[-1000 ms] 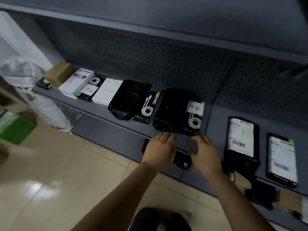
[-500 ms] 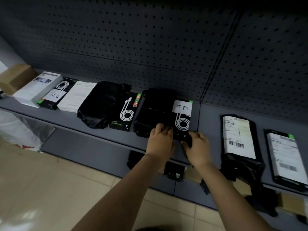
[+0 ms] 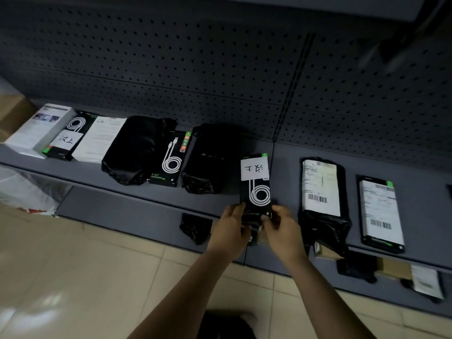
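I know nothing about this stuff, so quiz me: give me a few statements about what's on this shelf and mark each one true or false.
1. The left hand and right hand both hold the cable box at its near end. True.
2. The cable box carries a white handwritten note. True.
3. The cable box is left of the black bag next to it. False: it is to the bag's right.
4. The back panel is smooth glass. False: it is dark board with rows of holes.
5. A parcel with a barcode label lies to the right of the cable box. True.
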`<action>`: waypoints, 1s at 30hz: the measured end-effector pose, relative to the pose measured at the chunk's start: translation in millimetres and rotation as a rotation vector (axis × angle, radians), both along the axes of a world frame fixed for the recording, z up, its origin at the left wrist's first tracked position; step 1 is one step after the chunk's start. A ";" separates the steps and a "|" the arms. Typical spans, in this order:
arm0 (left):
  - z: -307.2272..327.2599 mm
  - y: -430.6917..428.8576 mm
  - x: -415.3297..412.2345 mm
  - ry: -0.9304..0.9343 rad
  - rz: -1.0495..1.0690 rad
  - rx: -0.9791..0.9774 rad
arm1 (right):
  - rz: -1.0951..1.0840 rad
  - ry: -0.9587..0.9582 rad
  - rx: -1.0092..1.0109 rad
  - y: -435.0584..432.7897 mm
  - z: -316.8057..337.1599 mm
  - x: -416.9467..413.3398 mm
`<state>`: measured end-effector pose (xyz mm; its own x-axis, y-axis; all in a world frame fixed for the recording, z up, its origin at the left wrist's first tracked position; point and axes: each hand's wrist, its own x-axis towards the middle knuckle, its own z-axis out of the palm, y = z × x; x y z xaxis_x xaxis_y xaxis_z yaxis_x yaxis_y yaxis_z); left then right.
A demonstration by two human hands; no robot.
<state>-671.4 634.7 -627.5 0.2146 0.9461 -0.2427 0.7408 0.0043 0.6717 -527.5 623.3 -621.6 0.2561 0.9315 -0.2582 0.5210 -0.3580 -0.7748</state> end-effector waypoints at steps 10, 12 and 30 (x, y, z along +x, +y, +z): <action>-5.3 -8.0 5.0 -0.317 0.286 -0.033 | -0.161 0.322 -0.044 -6.3 22.3 11.3; 1.7 -7.6 4.5 -0.389 0.329 -0.048 | -0.164 0.377 -0.037 -10.6 27.4 12.0; 32.4 -29.0 -18.7 -0.017 0.256 0.416 | -0.278 0.736 -0.015 -10.6 76.8 18.7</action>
<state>-690.1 605.7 -595.1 -0.0370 0.9850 0.1685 0.7402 -0.0863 0.6668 -508.8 612.7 -544.9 0.2369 0.8535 -0.4642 -0.2347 -0.4134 -0.8798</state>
